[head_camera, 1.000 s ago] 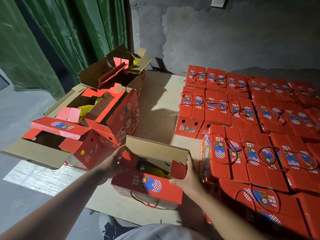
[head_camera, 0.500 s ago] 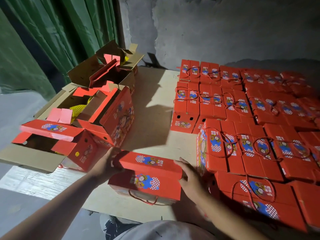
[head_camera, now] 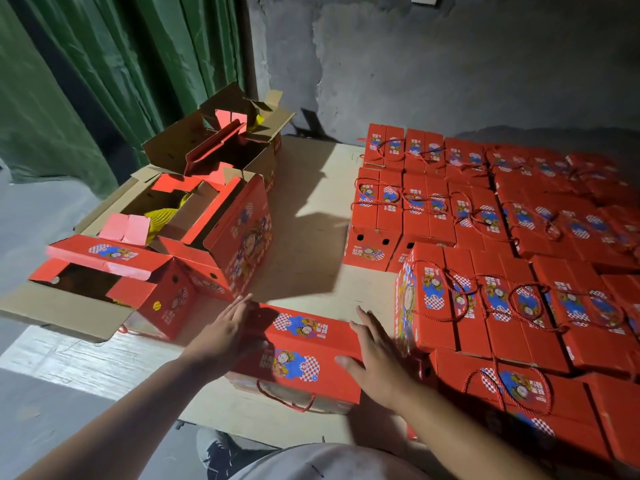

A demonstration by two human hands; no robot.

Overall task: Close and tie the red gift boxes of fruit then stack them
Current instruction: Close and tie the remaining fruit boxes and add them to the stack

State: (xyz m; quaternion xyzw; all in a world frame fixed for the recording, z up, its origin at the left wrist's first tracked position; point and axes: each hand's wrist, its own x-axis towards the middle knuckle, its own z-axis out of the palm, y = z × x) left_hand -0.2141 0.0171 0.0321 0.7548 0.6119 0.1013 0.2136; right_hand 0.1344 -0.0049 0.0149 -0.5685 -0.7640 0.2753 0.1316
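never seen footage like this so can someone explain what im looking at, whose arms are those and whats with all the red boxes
There is no machine here. A camera worn on a person's head looks forward and down, so the two arms are the wearer's own. The left hand and right hand rest with straight fingers on the ends of a red gift box, its top flaps folded down; nothing is gripped. A red cord hangs at the box's front, not yet tied. It sits on a pale board. To the right are closed boxes with cords looped on top, stacked in layers. To the left stand open boxes, yellow padding showing inside.
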